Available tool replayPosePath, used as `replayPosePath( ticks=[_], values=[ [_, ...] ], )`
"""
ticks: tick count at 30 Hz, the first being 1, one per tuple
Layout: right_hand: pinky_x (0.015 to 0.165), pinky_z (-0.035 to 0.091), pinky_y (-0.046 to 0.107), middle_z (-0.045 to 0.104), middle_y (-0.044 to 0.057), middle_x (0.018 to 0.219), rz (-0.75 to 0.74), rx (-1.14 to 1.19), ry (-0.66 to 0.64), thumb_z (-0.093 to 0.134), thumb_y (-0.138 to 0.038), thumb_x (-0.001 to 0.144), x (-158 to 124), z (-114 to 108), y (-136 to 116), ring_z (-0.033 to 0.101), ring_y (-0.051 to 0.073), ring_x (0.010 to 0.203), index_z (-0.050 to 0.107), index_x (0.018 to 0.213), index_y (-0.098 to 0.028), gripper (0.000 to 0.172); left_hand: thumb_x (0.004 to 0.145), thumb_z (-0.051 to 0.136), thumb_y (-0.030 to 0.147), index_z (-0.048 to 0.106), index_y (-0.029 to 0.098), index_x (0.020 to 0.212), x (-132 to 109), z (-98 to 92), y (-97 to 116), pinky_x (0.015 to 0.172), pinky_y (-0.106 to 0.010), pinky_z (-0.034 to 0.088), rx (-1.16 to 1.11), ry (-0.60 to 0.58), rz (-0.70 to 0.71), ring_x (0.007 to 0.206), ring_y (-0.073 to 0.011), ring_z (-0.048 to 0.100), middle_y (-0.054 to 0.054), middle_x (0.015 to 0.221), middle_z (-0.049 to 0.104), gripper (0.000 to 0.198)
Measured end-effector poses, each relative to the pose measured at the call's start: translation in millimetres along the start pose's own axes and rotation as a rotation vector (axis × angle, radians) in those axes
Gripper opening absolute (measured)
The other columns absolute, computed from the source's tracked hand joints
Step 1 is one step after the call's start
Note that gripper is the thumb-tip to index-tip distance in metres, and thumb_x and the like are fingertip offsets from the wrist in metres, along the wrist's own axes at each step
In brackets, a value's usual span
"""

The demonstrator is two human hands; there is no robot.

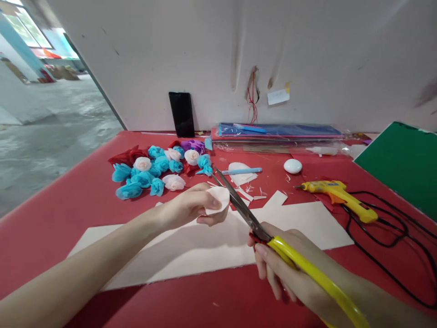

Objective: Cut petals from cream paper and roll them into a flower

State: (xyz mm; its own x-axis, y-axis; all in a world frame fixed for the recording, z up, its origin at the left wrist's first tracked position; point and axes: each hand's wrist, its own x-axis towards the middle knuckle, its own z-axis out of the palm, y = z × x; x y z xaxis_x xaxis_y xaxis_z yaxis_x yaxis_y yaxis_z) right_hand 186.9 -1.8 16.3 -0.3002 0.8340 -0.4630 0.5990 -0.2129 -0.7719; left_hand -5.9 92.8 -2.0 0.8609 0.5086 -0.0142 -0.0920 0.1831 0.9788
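Observation:
Between thumb and fingers, my left hand (194, 205) pinches a small rounded piece of pale paper (220, 198). My right hand (290, 259) grips scissors (251, 218) with yellow handles, their blades pointing up and left. The blades lie right beside the paper's right edge; whether they touch it I cannot tell. Beneath both hands stretches a long pale sheet (191, 255) on the red table. Narrow paper scraps (247, 193) and a larger rounded paper piece (241, 171) lie beyond the blades, with a light blue pen (242, 171) across the larger piece.
Several blue, pink, red and purple paper flowers (143, 178) cluster at the left. A yellow glue gun (341, 196) with a looped black cord (406, 228) lies right, near a white egg-shaped object (292, 166). A phone (182, 115) leans on the wall by wrapped paper packs (283, 130); a green board (403, 164) stands right.

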Motion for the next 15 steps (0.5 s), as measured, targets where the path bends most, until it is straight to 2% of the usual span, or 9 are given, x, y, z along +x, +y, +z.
replayPosePath(
  ticks=[7,11,15],
  values=[
    [0.037,0.034,0.014,0.053,0.000,0.065,-0.060,-0.032,-0.063,0.033,-0.031,0.091,-2.0,-8.0,1.3,0.044,0.004,0.041,0.044,0.089,-0.017,0.018,0.072,0.039,0.014,0.031,0.020,0.045,0.1,0.6,0.6,0.053,-0.029,0.025,0.008,0.001,0.013,0.044,-0.0111,0.030,0.004,0.040,0.031,0.028],
    [0.038,0.036,0.014,0.054,-0.001,0.063,-0.069,-0.067,-0.067,0.034,-0.030,0.091,-1.7,-9.0,1.4,0.045,0.004,0.039,0.044,0.093,-0.017,0.017,0.071,0.039,0.015,0.036,0.019,0.046,-0.6,-0.3,1.2,0.052,-0.029,0.026,0.020,-0.003,0.008,0.044,-0.0118,0.030,0.003,0.041,0.031,0.026],
    [0.036,0.035,0.014,0.052,-0.003,0.056,-0.063,-0.089,-0.064,0.033,-0.033,0.091,-0.4,-8.4,1.4,0.041,0.004,0.034,0.043,0.084,-0.018,0.019,0.070,0.039,0.017,0.036,0.020,0.045,-0.6,1.3,4.0,0.051,-0.029,0.025,0.044,0.003,-0.007,0.044,-0.0123,0.029,0.002,0.041,0.030,0.026]
  ],
)
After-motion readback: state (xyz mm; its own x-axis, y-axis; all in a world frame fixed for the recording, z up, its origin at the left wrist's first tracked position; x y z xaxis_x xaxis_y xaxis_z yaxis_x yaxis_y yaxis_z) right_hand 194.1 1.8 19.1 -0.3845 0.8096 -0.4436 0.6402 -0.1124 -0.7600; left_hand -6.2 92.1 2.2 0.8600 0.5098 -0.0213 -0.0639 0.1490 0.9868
